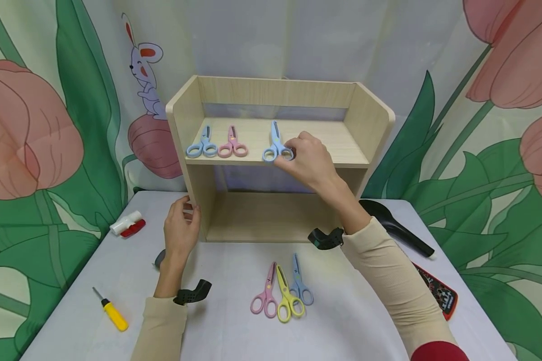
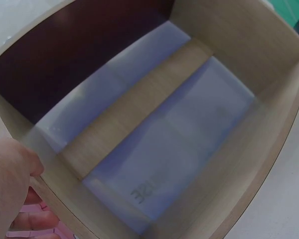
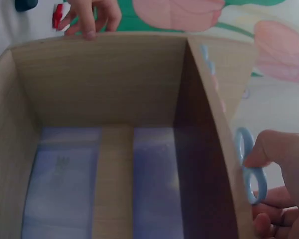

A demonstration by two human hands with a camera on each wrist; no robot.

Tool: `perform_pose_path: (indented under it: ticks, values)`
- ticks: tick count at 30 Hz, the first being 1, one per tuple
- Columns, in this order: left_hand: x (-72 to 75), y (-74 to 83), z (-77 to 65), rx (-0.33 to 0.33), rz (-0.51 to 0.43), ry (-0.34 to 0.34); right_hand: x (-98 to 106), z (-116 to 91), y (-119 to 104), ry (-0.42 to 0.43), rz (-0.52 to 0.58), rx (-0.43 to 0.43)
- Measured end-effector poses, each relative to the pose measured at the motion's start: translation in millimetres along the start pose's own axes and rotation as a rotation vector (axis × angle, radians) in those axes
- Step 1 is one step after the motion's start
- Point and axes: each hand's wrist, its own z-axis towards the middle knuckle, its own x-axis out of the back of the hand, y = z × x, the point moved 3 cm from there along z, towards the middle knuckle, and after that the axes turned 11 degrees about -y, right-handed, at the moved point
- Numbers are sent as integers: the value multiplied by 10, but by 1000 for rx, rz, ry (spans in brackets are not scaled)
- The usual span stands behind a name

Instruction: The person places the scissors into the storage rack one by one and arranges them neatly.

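The blue scissors [image 1: 277, 144] are pinched at the finger loops by the right hand [image 1: 309, 159], blades directed away from it over the upper board [image 1: 318, 128]. Pink scissors [image 1: 232, 141] are set well to its left. The left hand [image 1: 181, 228], loosely bent, is rested against the side panel [image 1: 177, 120]. The held pair should be light and stiff, perhaps slightly slippery, and is best taken by the loops, clear of the blades.
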Motion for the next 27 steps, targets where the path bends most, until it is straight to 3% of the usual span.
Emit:
perform_pose_path:
  ticks: [9,15,18,22,25,27]
  values:
    - [-3,-15,-6,-5,-6,-2,-110,305,-70,-119,-6,-54]
    - [1,4,25,-18,-9,4,-94,318,-69,-154,22,-25]
    - [2,16,35,-22,-15,5,-72,215,-61,-113,52,-2]
    - [3,9,45,-8,-23,-2,-92,-41,-69,40,96,82]
    - [1,-13,48,10,-24,-8,-183,-281,-63,137,104,151]
    - [3,-30,43,19,-24,-10,-278,-435,-45,159,101,184]
